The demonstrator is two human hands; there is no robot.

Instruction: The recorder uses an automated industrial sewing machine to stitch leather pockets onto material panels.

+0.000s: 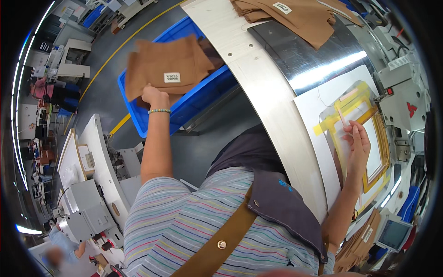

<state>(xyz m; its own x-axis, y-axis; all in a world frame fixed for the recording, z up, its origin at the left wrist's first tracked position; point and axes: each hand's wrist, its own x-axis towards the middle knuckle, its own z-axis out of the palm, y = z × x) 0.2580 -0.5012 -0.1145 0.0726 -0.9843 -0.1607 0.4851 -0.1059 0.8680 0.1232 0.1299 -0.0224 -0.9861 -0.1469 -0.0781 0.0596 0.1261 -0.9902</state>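
My left hand grips a brown fabric piece with a white label, held over the long blue plastic bin, where more brown fabric lies partly hidden. My right hand has its fingers pinched at the upper left of a clear sewing template with yellow edging, around a thin pale pink strip. The template lies on a white sheet, beside the grey machine head.
Stacked brown pieces rest beyond a steel plate on the pale table. Another pile and a screen are at lower right. A white workstation stands left. Co-workers sit farther off.
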